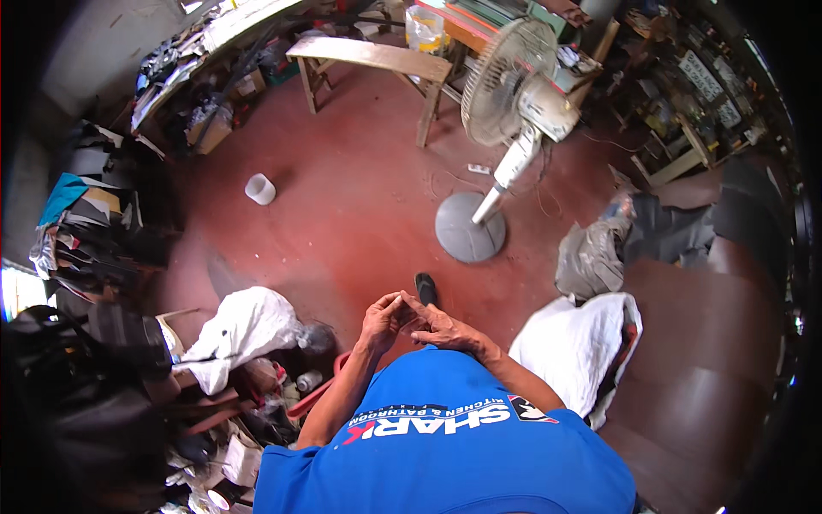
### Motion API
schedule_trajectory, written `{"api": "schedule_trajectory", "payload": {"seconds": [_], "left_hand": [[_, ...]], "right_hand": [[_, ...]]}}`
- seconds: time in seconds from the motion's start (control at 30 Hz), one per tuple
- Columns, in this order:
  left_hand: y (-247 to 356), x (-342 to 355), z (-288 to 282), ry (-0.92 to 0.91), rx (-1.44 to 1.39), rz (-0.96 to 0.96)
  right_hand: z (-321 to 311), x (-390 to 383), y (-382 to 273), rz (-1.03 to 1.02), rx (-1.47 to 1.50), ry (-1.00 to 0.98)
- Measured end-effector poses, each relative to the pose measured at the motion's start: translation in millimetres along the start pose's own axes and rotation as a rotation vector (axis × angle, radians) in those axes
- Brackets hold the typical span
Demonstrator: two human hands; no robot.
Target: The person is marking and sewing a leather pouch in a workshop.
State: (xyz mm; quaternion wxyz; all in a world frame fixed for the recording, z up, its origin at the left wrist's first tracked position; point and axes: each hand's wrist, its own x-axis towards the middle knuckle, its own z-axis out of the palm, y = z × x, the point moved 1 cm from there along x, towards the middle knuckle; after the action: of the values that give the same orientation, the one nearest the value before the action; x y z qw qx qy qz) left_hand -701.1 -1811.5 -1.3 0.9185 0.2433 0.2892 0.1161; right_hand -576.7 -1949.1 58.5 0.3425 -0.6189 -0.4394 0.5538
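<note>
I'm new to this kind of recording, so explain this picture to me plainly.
There is no machine here, only a person working bare-handed. A wide fisheye camera on that person's head looks down, so straight edges bend near the rim. The left hand and right hand are close together before the blue printed shirt; whether their grip holds something small, I can't tell. On the reddish floor beyond stand a white pedestal fan with a round grey base, a small white cup-shaped container and a long wooden bench.

Below my fingers (414,304) my shirt (445,458) is blue with white and red lettering (467,418); beyond them the floor (342,218) is red, the fan base (467,233) grey.
</note>
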Motion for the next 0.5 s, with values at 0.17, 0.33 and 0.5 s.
{"api": "schedule_trajectory", "payload": {"seconds": [0.17,0.33,0.5], "left_hand": [[74.4,56.0,8.8,-0.039,-0.061,0.162],[135.9,103.5,6.9,0.030,-0.109,0.360],[207.0,167.4,-55.7,0.288,-0.459,0.409]], "right_hand": [[-85.2,98.4,-35.0,-0.129,0.179,-0.220],[-140.8,186.3,-87.1,-0.138,-0.122,-0.294],[-172.2,291.4,-99.6,-0.098,0.046,-0.430]]}}
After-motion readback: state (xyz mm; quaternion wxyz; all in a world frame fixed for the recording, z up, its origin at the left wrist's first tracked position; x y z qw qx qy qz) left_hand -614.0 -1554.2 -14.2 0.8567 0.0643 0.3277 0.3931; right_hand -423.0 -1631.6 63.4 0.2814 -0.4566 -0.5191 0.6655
